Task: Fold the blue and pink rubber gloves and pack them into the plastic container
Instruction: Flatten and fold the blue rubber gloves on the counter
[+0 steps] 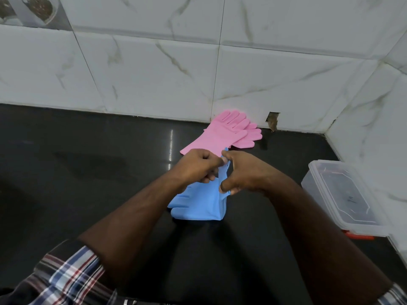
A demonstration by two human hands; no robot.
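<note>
Both hands, left (198,167) and right (242,172), pinch the blue gloves (198,203) mid-desk, hiding their cuffs. Pink gloves (222,134) lie by the desk's (88,161) back edge; lidded container (343,197) at the right edge, partly cut off.

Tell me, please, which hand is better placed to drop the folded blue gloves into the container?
Probably the right hand: it already grips the blue gloves, and the plastic container sits on its side.

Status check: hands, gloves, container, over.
Left hand and right hand both pinching blue gloves, mid-fold. Pink gloves flat, unfolded. Container lidded, nothing blocking.
</note>
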